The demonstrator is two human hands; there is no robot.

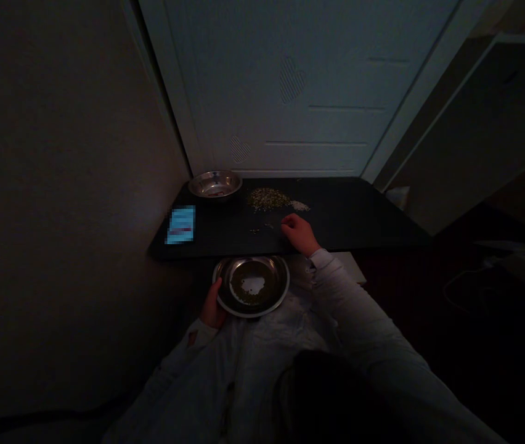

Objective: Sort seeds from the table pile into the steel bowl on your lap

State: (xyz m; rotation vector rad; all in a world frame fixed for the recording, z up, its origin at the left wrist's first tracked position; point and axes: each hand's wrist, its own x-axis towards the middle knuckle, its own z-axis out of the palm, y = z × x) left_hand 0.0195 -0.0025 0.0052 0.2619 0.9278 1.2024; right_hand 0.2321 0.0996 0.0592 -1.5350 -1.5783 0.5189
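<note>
My left hand (214, 307) is wrapped round the left side of a shallow metal bowl (283, 285), its thumb over the rim. Small greenish grains form a ring inside it, around a bright patch at the bottom. My right hand (298, 233) hovers at or just above the dark table, fingers pinched together; whatever they hold is too small to make out. To its left lie a few loose bits (255, 231). Just beyond it are a mixed green and pale heap of grains (268, 198) and a smaller white pile (300, 206).
A second metal bowl (215, 185) stands at the table's back left, with something reddish inside. In front of it lies a lit phone (181, 224), its screen blurred. The dark table (359, 216) backs onto a white door (336, 80). A wall rises at left.
</note>
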